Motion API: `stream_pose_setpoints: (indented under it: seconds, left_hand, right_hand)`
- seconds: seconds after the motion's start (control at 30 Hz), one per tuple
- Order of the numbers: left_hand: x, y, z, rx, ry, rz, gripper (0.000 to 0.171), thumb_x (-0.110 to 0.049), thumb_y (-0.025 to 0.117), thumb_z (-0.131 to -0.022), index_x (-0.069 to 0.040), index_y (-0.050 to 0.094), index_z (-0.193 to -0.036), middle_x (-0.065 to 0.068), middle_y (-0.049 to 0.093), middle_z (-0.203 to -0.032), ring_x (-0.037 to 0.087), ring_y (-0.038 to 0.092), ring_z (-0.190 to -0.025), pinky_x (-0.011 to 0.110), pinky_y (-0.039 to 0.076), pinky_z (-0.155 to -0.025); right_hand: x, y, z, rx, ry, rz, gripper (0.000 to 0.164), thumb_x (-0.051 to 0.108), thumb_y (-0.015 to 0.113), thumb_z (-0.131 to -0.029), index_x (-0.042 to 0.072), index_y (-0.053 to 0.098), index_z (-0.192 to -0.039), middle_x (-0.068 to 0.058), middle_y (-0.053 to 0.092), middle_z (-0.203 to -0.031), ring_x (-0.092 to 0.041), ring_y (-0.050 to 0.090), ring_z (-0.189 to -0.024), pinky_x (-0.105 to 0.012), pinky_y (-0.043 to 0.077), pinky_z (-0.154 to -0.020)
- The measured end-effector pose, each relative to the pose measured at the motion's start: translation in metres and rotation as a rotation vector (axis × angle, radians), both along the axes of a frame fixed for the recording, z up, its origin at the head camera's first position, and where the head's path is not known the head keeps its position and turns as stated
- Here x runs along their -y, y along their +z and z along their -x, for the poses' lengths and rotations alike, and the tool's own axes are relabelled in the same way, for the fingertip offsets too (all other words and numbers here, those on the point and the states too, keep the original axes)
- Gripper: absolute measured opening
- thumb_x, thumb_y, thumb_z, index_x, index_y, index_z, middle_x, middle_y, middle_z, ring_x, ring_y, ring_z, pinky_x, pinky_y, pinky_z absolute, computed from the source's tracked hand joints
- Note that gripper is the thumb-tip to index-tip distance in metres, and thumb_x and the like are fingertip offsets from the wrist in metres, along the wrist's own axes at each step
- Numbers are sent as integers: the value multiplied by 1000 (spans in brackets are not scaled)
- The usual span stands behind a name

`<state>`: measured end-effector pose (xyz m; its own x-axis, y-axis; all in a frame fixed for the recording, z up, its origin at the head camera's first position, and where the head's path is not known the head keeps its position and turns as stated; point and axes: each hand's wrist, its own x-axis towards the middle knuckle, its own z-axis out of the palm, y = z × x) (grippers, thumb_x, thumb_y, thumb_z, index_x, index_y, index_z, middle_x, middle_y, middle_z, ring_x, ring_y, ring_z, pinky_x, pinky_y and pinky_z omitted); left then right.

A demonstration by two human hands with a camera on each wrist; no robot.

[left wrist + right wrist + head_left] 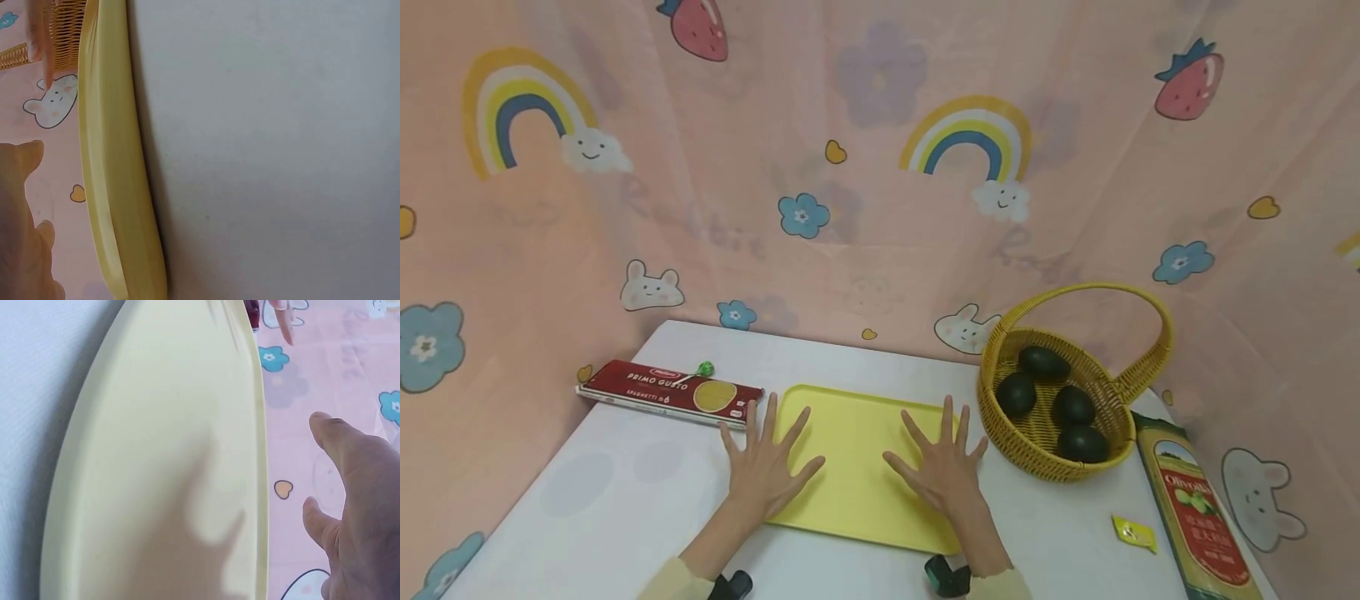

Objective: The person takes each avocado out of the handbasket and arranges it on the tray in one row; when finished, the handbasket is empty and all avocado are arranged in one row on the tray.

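Both hands hold nothing, fingers spread wide. My left hand (762, 473) is over the left edge of a yellow tray (857, 467), its thumb pointing inward. Over the tray's right edge is my right hand (947, 475), casting a shadow on the tray in the right wrist view. A red spaghetti pack (673, 392) lies just beyond the left fingertips, with a green-wrapped lollipop (704, 369) on top. To the right of the right hand stands a yellow wicker basket (1000, 442) with a tall handle, holding several dark green avocado-like fruits (1081, 443).
A small yellow wrapped candy (1134, 533) lies in front of the basket. At the right table edge is a long green and red Olivoilà pack (1202, 517). Behind the white table (647, 508) hangs a pink patterned curtain (737, 125).
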<state>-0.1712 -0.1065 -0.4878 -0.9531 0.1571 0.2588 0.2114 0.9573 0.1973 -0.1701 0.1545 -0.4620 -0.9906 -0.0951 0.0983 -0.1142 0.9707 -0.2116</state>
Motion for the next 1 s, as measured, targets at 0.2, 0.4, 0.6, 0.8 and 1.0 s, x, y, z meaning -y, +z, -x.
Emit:
stream_pose_setpoints:
  seconds: [0.2,0.4,0.6,0.8,1.0]
  left_hand:
    - [3,0,-4,-11,-38,-10,73,-64,52,-85,-28,40,-146,22,20,-156,49,10,-141,80,0,-103]
    - [12,-1,-12,-12,-88,-55,70,-61,55,-85,-28,42,-146,24,22,-154,49,14,-140,78,7,-105]
    - [28,3,-21,41,-158,-143,68,-52,62,-86,-24,43,-145,23,24,-154,48,18,-140,75,17,-106]
    - [51,9,-24,179,-243,-185,67,-50,65,-85,-20,48,-142,19,25,-155,42,22,-141,68,40,-98]
    - [71,13,-19,336,-334,-211,68,-55,70,-79,-18,57,-134,13,24,-156,40,23,-141,69,45,-91]
  right_hand:
    - [0,0,-3,-2,15,0,71,71,44,-86,32,42,-145,-29,6,-156,-55,3,-139,-84,17,-97]
    - [0,0,-8,-29,33,3,71,70,46,-86,32,41,-146,-28,8,-156,-54,3,-140,-84,18,-96]
    - [-4,-3,-13,-85,79,3,70,67,51,-86,32,41,-146,-28,10,-156,-53,5,-140,-83,20,-97]
    - [-12,-7,-17,-124,102,-25,68,66,51,-86,33,41,-145,-26,13,-156,-51,9,-140,-81,23,-98]
    - [-16,-4,-24,-87,117,31,67,63,50,-88,31,40,-146,-26,10,-156,-50,7,-141,-80,20,-100]
